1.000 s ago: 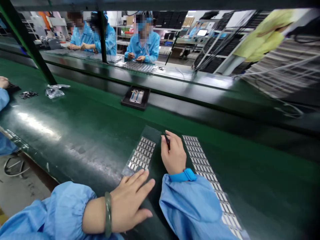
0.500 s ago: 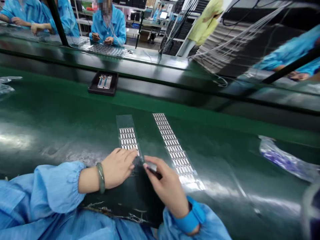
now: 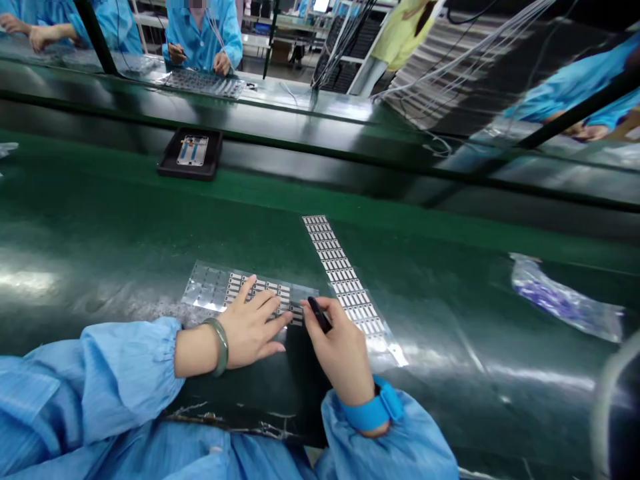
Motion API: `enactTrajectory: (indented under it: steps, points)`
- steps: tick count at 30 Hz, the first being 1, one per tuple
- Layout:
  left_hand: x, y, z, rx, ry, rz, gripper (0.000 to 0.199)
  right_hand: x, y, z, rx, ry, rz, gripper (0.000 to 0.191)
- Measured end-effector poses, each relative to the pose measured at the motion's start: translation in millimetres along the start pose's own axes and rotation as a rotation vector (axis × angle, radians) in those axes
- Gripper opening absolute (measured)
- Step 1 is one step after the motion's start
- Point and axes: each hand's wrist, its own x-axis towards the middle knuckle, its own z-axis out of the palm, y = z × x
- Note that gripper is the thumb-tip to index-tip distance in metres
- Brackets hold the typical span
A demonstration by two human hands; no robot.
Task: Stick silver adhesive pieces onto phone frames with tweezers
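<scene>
My left hand (image 3: 249, 330), a green bangle on its wrist, lies with fingers spread on a clear sheet (image 3: 205, 283). Rows of small pale rectangular labels show on that sheet around the fingers; its left end is bare. My right hand (image 3: 343, 353), with a blue band at the wrist, grips a slim black pen-like tool (image 3: 317, 311) at the sheet's right end. The tool's working tip is hidden by the fingers. Just beyond the right hand, a second, longer strip of labels (image 3: 340, 267) lies slanting across the green table.
Behind the strips, a black tray (image 3: 213, 163) holds a metal phone-like frame (image 3: 193, 151). A plastic bag with purple contents (image 3: 560, 303) lies on the right. Across the raised bench, a person in blue (image 3: 200, 40) works; a dark post (image 3: 95, 37) stands there.
The sheet under my left hand has turned from pointing away from me to lying crosswise. My left hand has spread flatter on it. My right hand has shifted slightly right, still holding the tool.
</scene>
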Motion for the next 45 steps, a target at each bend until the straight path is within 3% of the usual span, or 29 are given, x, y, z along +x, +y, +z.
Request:
enactTrajectory:
  steps: [5,9,16,21,26,34,40,45]
  points:
    - [1.7,-0.4,3.1,-0.028,-0.016,-0.009,0.051,-10.7,9.5,7.4,-0.058,0.051,0.071,0.023]
    - [1.4,1.8,0.1,-0.022,-0.034,-0.004,0.046,-14.9,7.3,9.5,-0.144,0.048,0.031,0.023]
    - [2.8,11.7,0.1,-0.001,-0.054,-0.028,0.055,-18.6,3.2,13.2,-0.280,0.087,-0.072,0.023]
    - [2.7,14.0,-2.6,0.002,-0.081,-0.025,0.059,-15.7,4.0,9.5,-0.185,0.076,-0.065,0.022]
    - [-0.4,16.1,-6.0,-0.001,-0.101,-0.020,0.057,-16.5,5.7,3.8,-0.077,0.190,-0.016,0.018]
    - [-3.2,18.2,-3.0,0.018,-0.097,-0.020,0.058,-21.4,7.9,7.0,-0.163,0.059,-0.092,0.012]
    - [-2.8,18.4,-2.9,0.022,-0.090,-0.021,0.057,-19.9,6.7,5.9,-0.135,0.069,-0.095,0.011]
    - [-2.2,18.3,-4.5,0.013,-0.107,-0.026,0.057,-24.4,7.9,2.6,-0.090,0.152,-0.099,0.010]
